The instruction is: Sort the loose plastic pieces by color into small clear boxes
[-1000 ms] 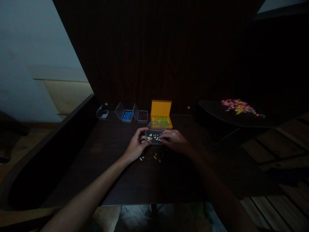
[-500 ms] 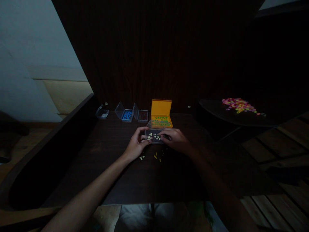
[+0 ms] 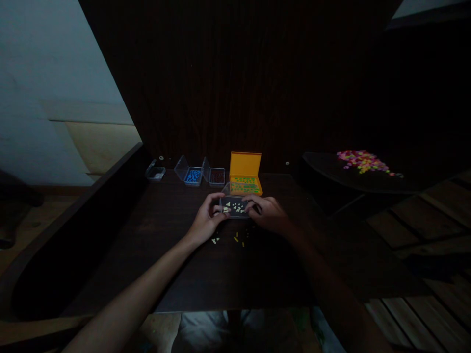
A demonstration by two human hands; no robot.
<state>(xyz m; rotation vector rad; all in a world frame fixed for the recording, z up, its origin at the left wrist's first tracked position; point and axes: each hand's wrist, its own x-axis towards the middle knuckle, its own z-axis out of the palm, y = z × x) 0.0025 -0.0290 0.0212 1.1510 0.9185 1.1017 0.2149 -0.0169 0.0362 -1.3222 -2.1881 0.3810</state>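
A small clear plastic box (image 3: pixel 233 199) with its lid open is held just above the dark tabletop or resting on it; I cannot tell which. Several tiny pale yellow pieces (image 3: pixel 239 208) lie inside. My left hand (image 3: pixel 206 219) grips the box's left side, thumb at the front and fingers behind. At the right side, the curled fingers of my right hand (image 3: pixel 268 214) close on the box edge; whether a small piece is between them is hidden. Nearer to me lie loose pale pieces (image 3: pixel 215 240) and a few darker yellow pieces (image 3: pixel 236 239) on the table.
Behind the box stands an open orange case (image 3: pixel 246 163) with green pieces. Open clear boxes with blue pieces (image 3: pixel 193 176) and dark red pieces (image 3: pixel 217 176) are left of it, and another small box (image 3: pixel 156 173) further left. Colourful bits (image 3: pixel 364 161) are heaped on the right-hand shelf.
My right hand's fingers have drawn back slightly from over the pale pieces to the box's right edge, uncovering more pieces. My left hand keeps its hold.
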